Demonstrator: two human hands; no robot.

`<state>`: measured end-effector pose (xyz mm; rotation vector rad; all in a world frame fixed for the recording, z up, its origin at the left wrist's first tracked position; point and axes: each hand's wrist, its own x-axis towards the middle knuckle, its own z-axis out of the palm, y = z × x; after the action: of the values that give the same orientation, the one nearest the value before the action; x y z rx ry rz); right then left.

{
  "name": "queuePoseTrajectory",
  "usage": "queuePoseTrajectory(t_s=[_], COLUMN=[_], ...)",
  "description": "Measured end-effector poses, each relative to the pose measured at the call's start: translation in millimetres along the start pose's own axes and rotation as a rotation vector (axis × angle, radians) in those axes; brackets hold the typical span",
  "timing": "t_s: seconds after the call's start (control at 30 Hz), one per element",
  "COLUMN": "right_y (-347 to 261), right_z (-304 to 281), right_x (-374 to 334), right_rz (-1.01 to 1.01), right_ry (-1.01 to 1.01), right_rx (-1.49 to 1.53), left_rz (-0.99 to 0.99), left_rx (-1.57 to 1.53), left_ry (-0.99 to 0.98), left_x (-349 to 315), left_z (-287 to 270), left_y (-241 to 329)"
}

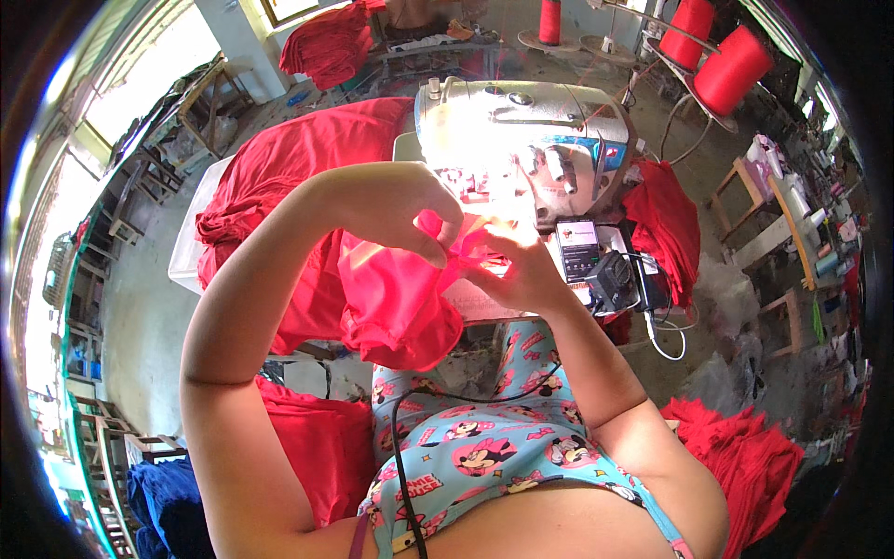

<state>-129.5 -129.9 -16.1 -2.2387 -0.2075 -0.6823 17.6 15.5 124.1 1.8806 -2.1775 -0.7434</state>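
A piece of red fabric (pixel 396 303) hangs from my two hands in front of a sewing machine (pixel 540 116). My left hand (pixel 402 212) bends over from the left, its thumb and fingers closed on the cloth. Close beside it, my right hand (pixel 517 264) pinches the same cloth from the right. Bright light washes out the cloth between my fingers and the machine's needle area, so details there are lost. The lower part of the cloth drapes over the table's near edge. More red fabric (pixel 321 140) is heaped on the table left of the machine.
Right of the machine lie a phone (pixel 577 244) and a black adapter (pixel 612 279) with a white cable (pixel 659 347). Red thread cones (pixel 734 70) stand on a rack at the back right. Red cloth piles (pixel 736 466) lie at both sides; blue cloth (pixel 168 498) sits lower left.
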Motion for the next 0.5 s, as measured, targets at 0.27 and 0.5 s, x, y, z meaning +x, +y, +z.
queuePoseTrajectory(t_s=[0.27, 0.5], right_y=[-4.9, -13.5], right_z=[-4.6, -27.7], right_x=[1.5, 1.4], right_rz=[-0.124, -0.024], right_ry=[0.039, -0.134], right_rx=[0.031, 0.348], left_rz=[0.037, 0.069], left_rx=[-0.027, 0.110], left_ry=[0.083, 0.093], left_x=[-6.5, -11.7], left_z=[3.3, 7.0], left_y=[1.7, 6.1])
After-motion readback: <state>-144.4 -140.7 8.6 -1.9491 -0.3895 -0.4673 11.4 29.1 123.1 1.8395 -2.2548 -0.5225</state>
